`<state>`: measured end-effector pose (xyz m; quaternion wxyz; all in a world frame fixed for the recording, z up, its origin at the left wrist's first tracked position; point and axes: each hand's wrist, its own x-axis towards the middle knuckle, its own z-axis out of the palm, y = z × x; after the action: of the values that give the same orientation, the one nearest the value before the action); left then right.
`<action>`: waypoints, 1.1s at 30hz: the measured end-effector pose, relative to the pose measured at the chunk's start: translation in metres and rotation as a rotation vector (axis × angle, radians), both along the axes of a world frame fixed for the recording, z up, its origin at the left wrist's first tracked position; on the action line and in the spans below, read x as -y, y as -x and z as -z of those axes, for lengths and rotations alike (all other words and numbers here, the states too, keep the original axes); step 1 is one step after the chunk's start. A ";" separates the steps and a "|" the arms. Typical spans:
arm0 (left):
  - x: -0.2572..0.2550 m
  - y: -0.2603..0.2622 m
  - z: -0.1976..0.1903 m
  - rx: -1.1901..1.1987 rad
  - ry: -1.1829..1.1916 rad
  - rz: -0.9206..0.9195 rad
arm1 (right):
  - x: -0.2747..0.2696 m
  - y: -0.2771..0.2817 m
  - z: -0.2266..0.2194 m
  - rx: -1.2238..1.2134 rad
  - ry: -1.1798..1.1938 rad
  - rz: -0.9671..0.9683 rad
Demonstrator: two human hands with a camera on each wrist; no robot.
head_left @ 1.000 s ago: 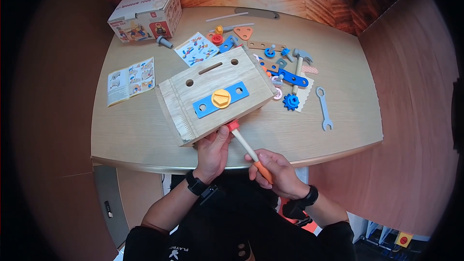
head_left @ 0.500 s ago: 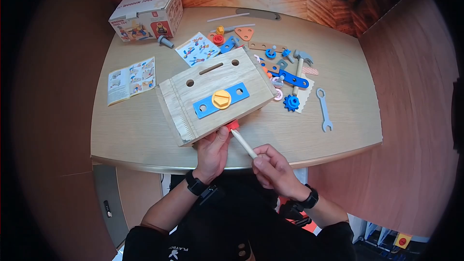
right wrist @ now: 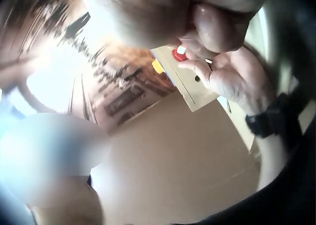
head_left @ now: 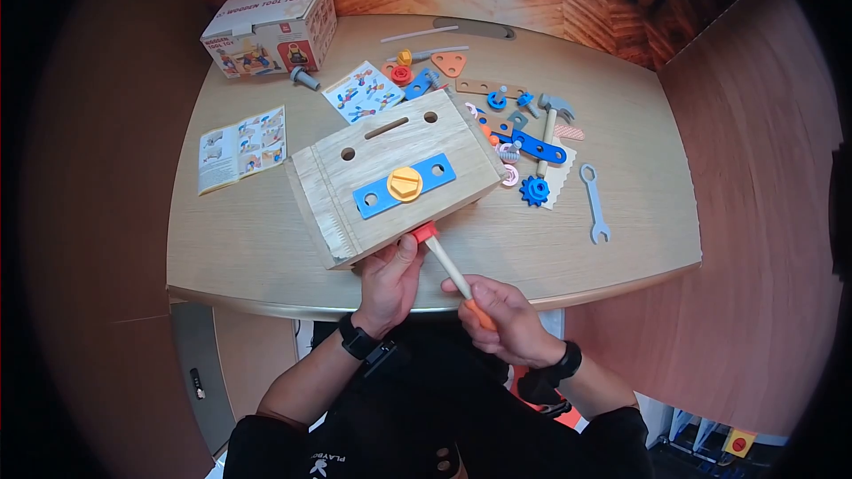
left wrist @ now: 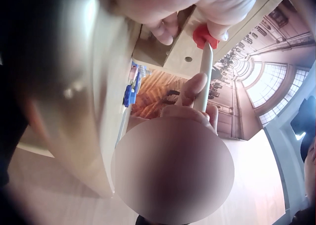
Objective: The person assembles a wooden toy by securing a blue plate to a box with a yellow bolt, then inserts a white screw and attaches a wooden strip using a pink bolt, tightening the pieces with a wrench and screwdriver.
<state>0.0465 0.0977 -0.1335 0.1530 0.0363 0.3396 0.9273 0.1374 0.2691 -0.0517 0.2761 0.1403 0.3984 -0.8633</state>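
A wooden box (head_left: 461, 146) stands tilted at the table's near edge, a blue strip (head_left: 368, 201) and a yellow slotted bolt (head_left: 405, 184) on its upper face. My left hand (head_left: 390, 288) grips the near side, its thumb against a red bolt head (head_left: 425, 231). In the left wrist view, its other fingers (left wrist: 162, 33) reach behind the panel. With my right hand (head_left: 510, 324) I hold a toy screwdriver (head_left: 450, 266) by its orange handle (head_left: 480, 314). The pale shaft's tip meets the red head (left wrist: 204, 36).
Loose toy parts, including a blue gear (head_left: 534, 191) and a hammer (head_left: 548, 137), lie right of the box. A grey wrench (head_left: 595, 204) lies farther right. Instruction sheets (head_left: 242, 149) and a carton (head_left: 266, 28) occupy the left side.
Half a second ago my right hand covered the orange handle and the tip showed beside the red head. Now the handle shows again and the tip is at the head. The box barely moved.
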 end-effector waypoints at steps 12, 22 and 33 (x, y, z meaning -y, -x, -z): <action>0.005 -0.002 -0.008 0.009 -0.027 0.009 | -0.039 0.003 -0.014 -0.176 -0.664 -0.222; 0.012 -0.002 -0.003 0.113 -0.045 -0.017 | -0.091 0.040 0.017 -0.765 -1.906 -0.049; 0.027 -0.005 0.003 0.098 -0.005 -0.055 | -0.170 0.017 0.026 -0.568 -2.172 0.303</action>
<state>0.0518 0.0707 -0.1362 0.1437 -0.0183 0.3302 0.9327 0.1209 0.4395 -0.0779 -0.1998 0.1514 0.9643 -0.0856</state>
